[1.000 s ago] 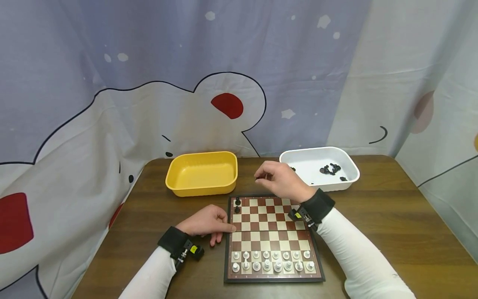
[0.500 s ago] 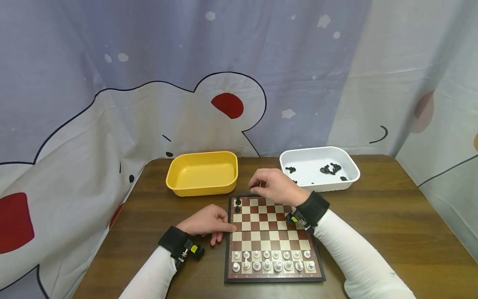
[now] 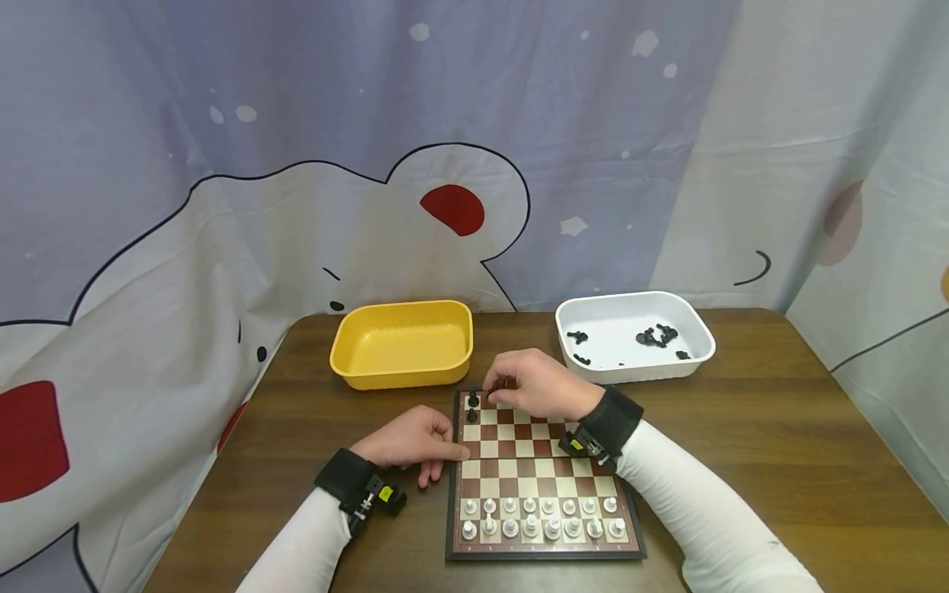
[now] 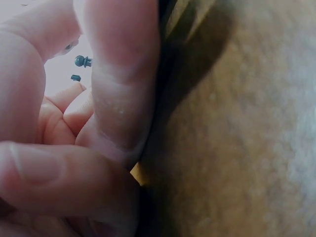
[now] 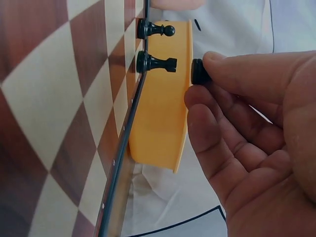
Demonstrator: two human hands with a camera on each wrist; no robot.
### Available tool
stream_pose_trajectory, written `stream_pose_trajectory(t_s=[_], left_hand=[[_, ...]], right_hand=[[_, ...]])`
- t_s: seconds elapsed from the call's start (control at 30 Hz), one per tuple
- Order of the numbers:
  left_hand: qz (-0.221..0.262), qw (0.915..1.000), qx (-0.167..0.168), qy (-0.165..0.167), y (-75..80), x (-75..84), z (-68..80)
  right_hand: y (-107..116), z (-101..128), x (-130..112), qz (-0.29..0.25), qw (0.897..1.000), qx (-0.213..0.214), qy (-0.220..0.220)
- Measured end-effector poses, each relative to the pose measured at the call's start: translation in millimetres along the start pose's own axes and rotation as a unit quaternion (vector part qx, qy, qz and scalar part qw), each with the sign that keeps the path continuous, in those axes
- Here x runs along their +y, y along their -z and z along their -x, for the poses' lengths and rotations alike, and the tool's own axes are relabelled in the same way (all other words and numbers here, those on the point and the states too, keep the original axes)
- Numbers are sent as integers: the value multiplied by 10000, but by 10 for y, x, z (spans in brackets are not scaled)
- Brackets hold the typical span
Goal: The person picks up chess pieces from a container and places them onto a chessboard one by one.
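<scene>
The chessboard [image 3: 524, 469] lies on the wooden table, white chessmen [image 3: 530, 524] in two rows along its near side. A black rook [image 5: 163, 63] and a black pawn [image 5: 160, 30] stand at its far left corner. Thumb and fingertips of my right hand [image 3: 544, 385] pinch a black chess piece [image 5: 198, 72] over the far row, right of the rook. Its round base faces the board in the right wrist view; fingers hide the rest. My left hand [image 3: 411, 439] rests at the board's left edge, thumb tip on the rim, fingers loosely bent beside it.
A white tray [image 3: 604, 310] at the back right holds several black pieces [image 3: 656, 335]. Left of it, a yellow tray [image 3: 400, 379] stands beyond the board's far left corner. A patterned curtain [image 3: 334, 222] hangs behind the table.
My right hand has moved left and toward me, from in front of the white tray to over the board's far row, still pinching the black piece. My left hand has stayed put.
</scene>
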State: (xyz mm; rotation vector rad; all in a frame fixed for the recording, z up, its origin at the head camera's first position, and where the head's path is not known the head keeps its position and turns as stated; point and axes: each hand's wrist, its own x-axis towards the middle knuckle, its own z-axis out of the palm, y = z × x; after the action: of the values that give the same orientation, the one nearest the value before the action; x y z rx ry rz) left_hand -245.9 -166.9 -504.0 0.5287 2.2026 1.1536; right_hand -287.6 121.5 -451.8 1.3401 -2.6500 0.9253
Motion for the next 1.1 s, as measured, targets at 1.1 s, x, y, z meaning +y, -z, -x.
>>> stream_pose_trajectory(t_s=[1.1], left_hand=[[-68, 9999, 11, -141, -5, -15, -6]], right_hand=[[-170, -24, 22, 103, 9972, -713, 195]])
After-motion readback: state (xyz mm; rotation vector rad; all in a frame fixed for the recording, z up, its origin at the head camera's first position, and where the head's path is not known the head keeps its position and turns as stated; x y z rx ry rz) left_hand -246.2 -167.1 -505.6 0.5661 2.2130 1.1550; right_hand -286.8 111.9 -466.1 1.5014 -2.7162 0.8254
